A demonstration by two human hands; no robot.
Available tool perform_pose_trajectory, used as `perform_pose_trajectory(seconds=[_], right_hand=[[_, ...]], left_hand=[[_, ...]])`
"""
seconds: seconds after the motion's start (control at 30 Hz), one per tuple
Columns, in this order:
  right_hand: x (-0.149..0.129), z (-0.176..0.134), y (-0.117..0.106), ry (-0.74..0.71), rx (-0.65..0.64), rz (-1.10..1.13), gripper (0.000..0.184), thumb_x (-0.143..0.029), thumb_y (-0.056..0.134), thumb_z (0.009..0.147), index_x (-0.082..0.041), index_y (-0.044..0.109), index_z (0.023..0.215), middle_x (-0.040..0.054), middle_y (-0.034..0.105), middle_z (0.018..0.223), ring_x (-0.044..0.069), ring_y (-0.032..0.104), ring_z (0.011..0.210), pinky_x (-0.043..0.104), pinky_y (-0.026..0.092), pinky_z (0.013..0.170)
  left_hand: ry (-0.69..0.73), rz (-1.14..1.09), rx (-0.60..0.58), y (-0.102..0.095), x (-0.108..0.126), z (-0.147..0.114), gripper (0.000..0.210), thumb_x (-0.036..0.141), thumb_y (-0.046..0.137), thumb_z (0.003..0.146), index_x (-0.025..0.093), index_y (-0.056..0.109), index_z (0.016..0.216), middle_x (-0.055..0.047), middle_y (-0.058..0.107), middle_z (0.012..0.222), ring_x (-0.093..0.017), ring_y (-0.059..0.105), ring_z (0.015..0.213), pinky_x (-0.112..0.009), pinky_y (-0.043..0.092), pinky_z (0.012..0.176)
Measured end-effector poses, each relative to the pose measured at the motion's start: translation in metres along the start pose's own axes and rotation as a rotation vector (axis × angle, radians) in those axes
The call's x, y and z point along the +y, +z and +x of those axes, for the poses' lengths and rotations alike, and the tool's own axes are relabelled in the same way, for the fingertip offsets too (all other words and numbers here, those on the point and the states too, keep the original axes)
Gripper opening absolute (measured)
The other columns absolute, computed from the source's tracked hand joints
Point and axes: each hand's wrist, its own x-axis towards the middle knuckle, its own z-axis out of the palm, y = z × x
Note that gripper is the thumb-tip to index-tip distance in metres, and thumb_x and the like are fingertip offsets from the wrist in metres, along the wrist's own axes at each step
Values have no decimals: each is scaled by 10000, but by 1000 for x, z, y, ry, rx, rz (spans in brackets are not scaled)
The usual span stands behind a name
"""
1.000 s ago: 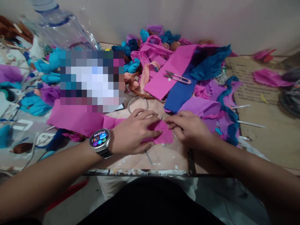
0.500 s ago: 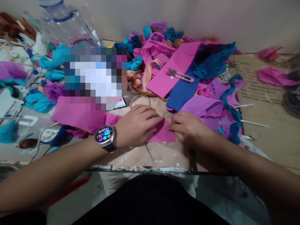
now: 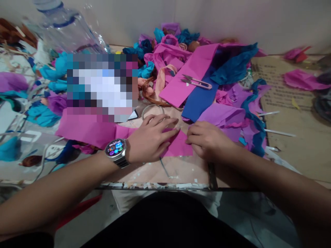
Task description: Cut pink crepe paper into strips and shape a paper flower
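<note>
- Pale wall (image 3: 232,20) is filling your background, and your table (image 3: 183,170) is seriously drowning in paper lol. What's taking up the most room?

- Going big to small: flattened cardboard (image 3: 292,137) is covering your right end, and a clear bottle (image 3: 73,32) is rising at the far left, over by the wall. Between them, crumpled pink, purple and teal paper (image 3: 172,53) is piling up. Just in front of that, a long pink sheet (image 3: 191,67) is overlapping a dark blue sheet (image 3: 198,103).

- And your hands?

- Your left hand (image 3: 148,139) is lying palm down, fingers loosely spread, resting on a smaller pink piece (image 3: 181,148) near the table's front edge. Your right hand (image 3: 207,139) is curling at that piece's right side, fingers bunching close together. Can't tell if they're actually pinching it, the contact isn't showing clearly.

- Any small stuff?

- Yep, thread snips (image 3: 198,83) are sitting on the long pink sheet, handle end reaching over the blue. Smallest thing I'm spotting: your watch (image 3: 116,148), glowing on your left wrist.
</note>
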Motion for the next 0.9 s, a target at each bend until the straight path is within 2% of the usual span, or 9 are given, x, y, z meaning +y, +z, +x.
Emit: perform_pose_trajectory(seconds=[0.2,0.47,0.67,0.9], right_hand=[[-2,-1,-1,27,21,-6,243,-47,559,900,-162,735,778,74,709,781,216,626,809,368,502,804],[-6,2,-1,254,49,88,247,-116,543,943,-147,753,1069,97,780,1025,250,710,961,371,523,869],[-11,4,-8,479,78,194,180,-153,535,955,-189,688,1042,49,753,939,188,689,807,297,496,750],[-10,2,-8,486,39,263,287,-363,528,1050,-195,715,1189,85,789,1128,231,735,982,323,511,830]], left_hand=[[-53,-42,59,-2,-3,-1,589,329,629,935,160,548,1493,-165,538,1555,-410,467,1405,-617,411,1141],[-35,-37,137,-3,-5,1,322,269,597,988,186,676,1289,-138,661,1337,-309,590,1182,-515,509,1030],[-21,4,200,-2,-6,1,208,213,557,1015,178,718,1141,-103,714,1198,-268,608,1126,-463,513,1004],[-27,41,257,-7,-4,1,192,232,552,1015,177,704,1120,-80,745,1088,-273,620,1071,-455,484,940]])
